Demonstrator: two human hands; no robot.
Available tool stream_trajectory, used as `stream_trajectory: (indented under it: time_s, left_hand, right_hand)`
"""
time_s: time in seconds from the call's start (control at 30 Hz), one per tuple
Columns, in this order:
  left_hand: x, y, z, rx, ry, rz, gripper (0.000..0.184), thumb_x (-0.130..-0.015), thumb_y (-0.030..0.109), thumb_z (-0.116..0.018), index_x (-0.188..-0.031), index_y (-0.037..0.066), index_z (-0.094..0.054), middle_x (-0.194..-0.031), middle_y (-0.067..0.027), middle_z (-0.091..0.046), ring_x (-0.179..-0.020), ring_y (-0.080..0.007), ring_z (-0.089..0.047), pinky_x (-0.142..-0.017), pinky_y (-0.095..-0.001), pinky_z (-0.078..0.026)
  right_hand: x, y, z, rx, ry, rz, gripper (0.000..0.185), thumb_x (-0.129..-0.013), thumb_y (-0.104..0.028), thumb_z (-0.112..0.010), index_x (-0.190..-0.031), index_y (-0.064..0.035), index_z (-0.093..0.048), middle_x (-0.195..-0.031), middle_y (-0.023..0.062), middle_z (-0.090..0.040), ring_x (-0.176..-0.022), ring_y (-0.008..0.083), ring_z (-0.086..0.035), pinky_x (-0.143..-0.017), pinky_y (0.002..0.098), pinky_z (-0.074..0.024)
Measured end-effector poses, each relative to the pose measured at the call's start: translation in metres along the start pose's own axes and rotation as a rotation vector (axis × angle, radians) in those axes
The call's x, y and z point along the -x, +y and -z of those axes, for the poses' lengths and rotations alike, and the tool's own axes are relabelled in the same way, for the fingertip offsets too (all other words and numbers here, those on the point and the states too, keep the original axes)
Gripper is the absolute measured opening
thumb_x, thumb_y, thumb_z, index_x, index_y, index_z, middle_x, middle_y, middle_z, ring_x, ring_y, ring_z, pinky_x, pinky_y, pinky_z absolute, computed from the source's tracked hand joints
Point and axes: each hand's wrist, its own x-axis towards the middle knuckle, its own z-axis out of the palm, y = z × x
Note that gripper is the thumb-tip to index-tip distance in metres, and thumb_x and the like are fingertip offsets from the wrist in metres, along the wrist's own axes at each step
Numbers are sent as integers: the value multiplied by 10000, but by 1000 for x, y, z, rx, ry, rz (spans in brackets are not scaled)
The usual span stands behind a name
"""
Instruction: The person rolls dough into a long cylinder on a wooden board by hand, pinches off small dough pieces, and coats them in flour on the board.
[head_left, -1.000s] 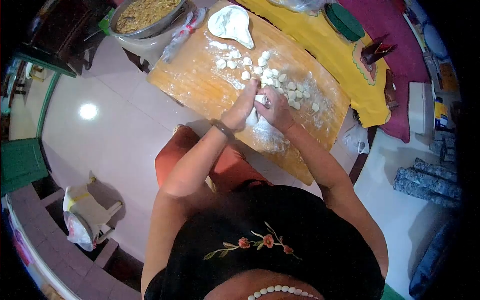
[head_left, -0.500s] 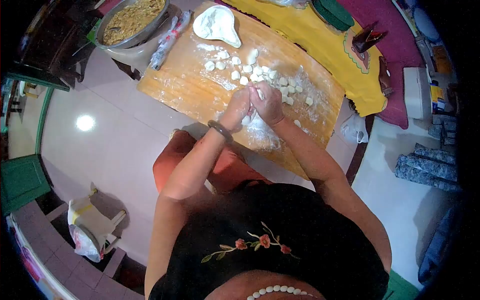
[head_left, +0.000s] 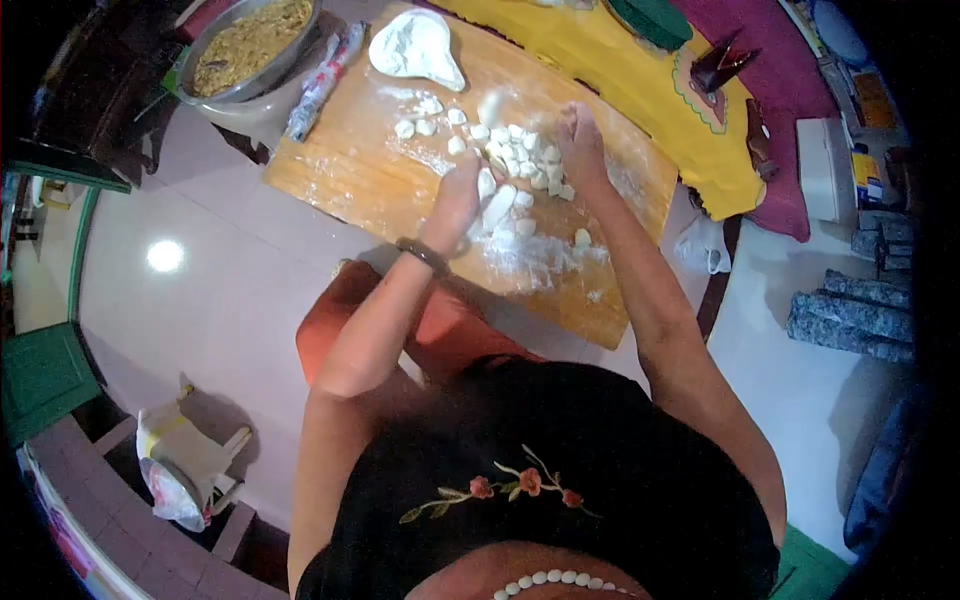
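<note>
My left hand (head_left: 460, 200) is closed around a white roll of dough (head_left: 498, 208), part of which hangs out below the fingers over the board. My right hand (head_left: 582, 142) is above the right part of the wooden board (head_left: 345, 165), its fingers curled; whether a bit of dough is inside them I cannot make out. Between and around the two hands lie several small dough pieces (head_left: 523, 152), dusted with flour. One whitish piece (head_left: 490, 107) near the back looks blurred. Loose flour (head_left: 540, 258) is smeared across the board close to me.
A white scoop-shaped dish of flour (head_left: 412, 48) stands at the board's back. At the left are a metal bowl of yellowish filling (head_left: 250, 50) and a plastic-wrapped bundle (head_left: 325, 85). A yellow cloth (head_left: 600, 60) borders the far side. A low stool (head_left: 185, 450) is at lower left.
My hands, together before, are now apart: the right has moved right and up, the left slightly left with the dough roll. More dough pieces show between them. The view has shifted slightly.
</note>
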Motion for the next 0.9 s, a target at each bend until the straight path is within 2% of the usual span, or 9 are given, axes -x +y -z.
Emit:
stream_trajectory:
  time_s: [0.1, 0.2, 0.3, 0.4, 0.53, 0.7, 0.8, 0.83, 0.9]
  left_hand:
    - [6, 1, -4, 105, 55, 71, 620, -1014, 522, -200, -1015, 52, -605, -600, 5, -486, -467, -98, -415, -479, -245, -367]
    - [14, 8, 0, 198, 94, 162, 543, -1014, 470, -261, -1076, 58, -609, -677, -13, -538, -618, -111, -501, -581, -272, -455]
    - [6, -1, -1, 206, 123, 141, 646, -1003, 560, -179, -1178, 56, -545, -676, -15, -508, -462, -104, -400, -443, -246, -346]
    - [3, 3, -6, 305, 64, 134, 602, -1000, 547, -221, -1262, 59, -456, -896, -60, -555, -651, -122, -501, -576, -259, -448]
    - [-3, -3, -6, 228, -44, 118, 735, -969, 625, -157, -1456, 79, -235, -1088, -140, -579, -670, -165, -555, -547, -252, -466]
    - [-3, -3, -10, 326, -31, 104, 793, -952, 648, -173, -1501, 78, -118, -1222, -160, -544, -1054, -248, -586, -782, -267, -537]
    - [4, 8, -2, 387, -217, 185, 815, -946, 656, -188, -1486, 49, -128, -1211, -155, -536, -950, -208, -606, -707, -251, -535]
    - [7, 19, -5, 410, -178, 225, 695, -992, 579, -202, -1340, 10, -397, -1006, -129, -605, -762, -154, -603, -599, -236, -500]
    - [2, 8, -6, 230, -183, 146, 592, -1021, 503, -203, -1127, 15, -522, -832, -91, -601, -641, -131, -562, -536, -234, -455]
  right_hand:
    - [4, 13, -8, 8, -122, -80, 235, -916, -190, -524, -1082, -32, -574, -894, 156, -627, -812, 267, -615, -739, 383, -482]
    - [9, 12, -2, -17, 5, -90, 276, -902, -196, -553, -1128, -38, -562, -960, 168, -640, -895, 319, -629, -799, 403, -499]
    - [18, 2, 19, -22, -59, -139, 253, -917, -210, -541, -1086, -29, -586, -977, 167, -635, -878, 299, -624, -789, 380, -500]
    - [41, -31, 31, -259, -232, -275, 234, -916, -210, -537, -1030, -18, -605, -975, 159, -627, -857, 279, -618, -772, 381, -496]
    - [75, -82, 20, -345, -321, 336, 324, -839, -168, -629, -1118, -25, -552, -965, 159, -617, -858, 288, -620, -743, 391, -493]
    - [70, -103, 15, -176, -441, 460, 365, -797, -215, -703, -1074, -41, -542, -940, 160, -625, -872, 344, -618, -731, 402, -500]
    - [64, -92, 11, -202, -463, 359, 294, -814, -220, -702, -1006, -48, -560, -836, 130, -655, -762, 318, -653, -654, 386, -509]
    - [62, -90, 11, -217, -463, 309, 266, -823, -217, -697, -985, -51, -566, -796, 117, -665, -713, 299, -669, -622, 377, -513]
    - [60, -91, 11, -256, -403, 256, 216, -848, -209, -677, -956, -51, -578, -722, 104, -664, -607, 258, -669, -576, 358, -513]
